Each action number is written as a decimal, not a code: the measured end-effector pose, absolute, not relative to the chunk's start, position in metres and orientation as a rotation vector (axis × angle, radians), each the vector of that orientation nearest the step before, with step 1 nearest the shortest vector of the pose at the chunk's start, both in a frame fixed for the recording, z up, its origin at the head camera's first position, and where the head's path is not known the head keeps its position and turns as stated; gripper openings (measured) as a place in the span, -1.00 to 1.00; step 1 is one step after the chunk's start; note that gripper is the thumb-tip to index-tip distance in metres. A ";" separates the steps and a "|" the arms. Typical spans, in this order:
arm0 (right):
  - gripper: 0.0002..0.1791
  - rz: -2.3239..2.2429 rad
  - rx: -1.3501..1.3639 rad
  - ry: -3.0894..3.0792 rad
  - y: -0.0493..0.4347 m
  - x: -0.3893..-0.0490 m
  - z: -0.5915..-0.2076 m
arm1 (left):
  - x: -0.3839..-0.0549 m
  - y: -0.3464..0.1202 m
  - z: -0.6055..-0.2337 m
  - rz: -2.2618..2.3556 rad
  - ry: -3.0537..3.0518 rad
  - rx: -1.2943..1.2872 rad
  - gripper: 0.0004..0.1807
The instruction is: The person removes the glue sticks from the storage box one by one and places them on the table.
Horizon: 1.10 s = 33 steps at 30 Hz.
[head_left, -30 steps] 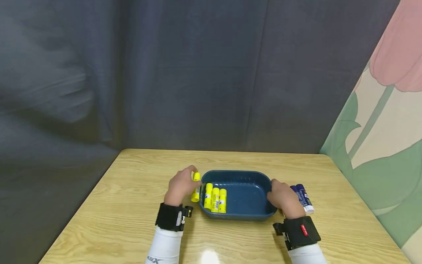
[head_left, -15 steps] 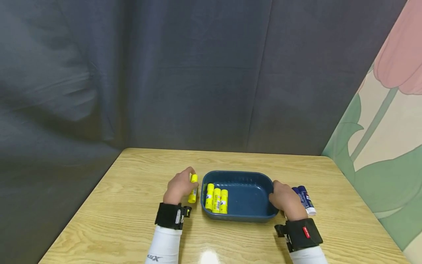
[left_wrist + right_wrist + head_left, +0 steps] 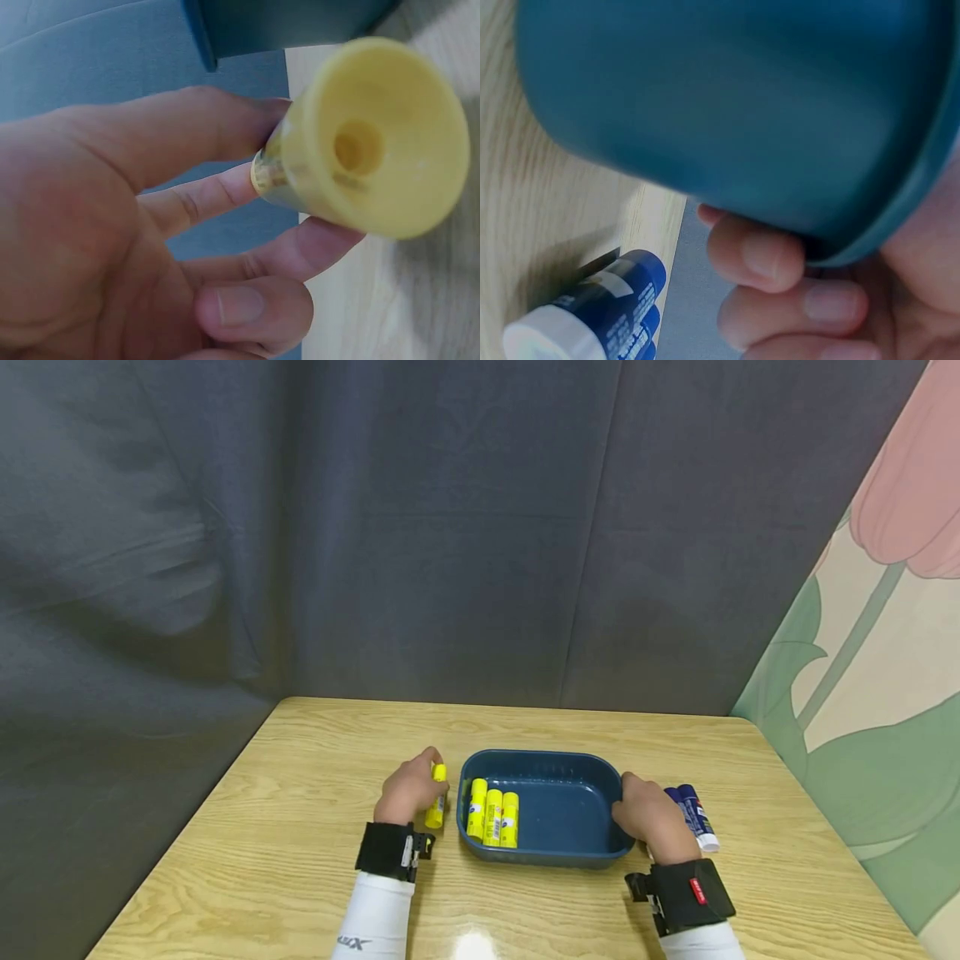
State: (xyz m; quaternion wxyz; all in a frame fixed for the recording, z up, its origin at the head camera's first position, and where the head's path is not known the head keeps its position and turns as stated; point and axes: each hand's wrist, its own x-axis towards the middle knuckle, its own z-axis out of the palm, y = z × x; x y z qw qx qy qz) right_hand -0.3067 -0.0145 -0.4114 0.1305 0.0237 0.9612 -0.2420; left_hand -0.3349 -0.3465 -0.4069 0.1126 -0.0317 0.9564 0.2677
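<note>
Just left of the dark blue dish (image 3: 570, 820), it's the yellow stick (image 3: 436, 814) that takes the eye, a slim, bright cylinder standing at a slight lean, apart from the dish wall, and whether its lower end touches the surface (image 3: 300, 860) I can't tell! The left hand (image 3: 410, 787) has it pinched between thumb and fingers, the other fingers bent below. And what a look from the left wrist: a round, hollow yellow end faces us, smooth-rimmed, a small circular recess at its centre, with a strip of printed label peeking out by the fingers. Over on the other side, the right hand (image 3: 651, 814) grips the dish's right end, fingers curled under the rim. Inside the dish, at its left end, three yellow sticks (image 3: 492, 817) sit side by side, all carrying dark print, the leftmost reaching a touch higher. Beyond the right hand, dark blue tubes (image 3: 696, 817) lie together on the surface, the nearest showing a white end and pale lettering. Behind it all hangs a dark grey curtain (image 3: 450, 568).
</note>
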 end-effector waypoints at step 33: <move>-0.49 -0.641 0.077 2.802 -0.015 -0.309 -0.411 | -0.339 -0.347 -0.427 0.766 2.764 -0.130 -0.58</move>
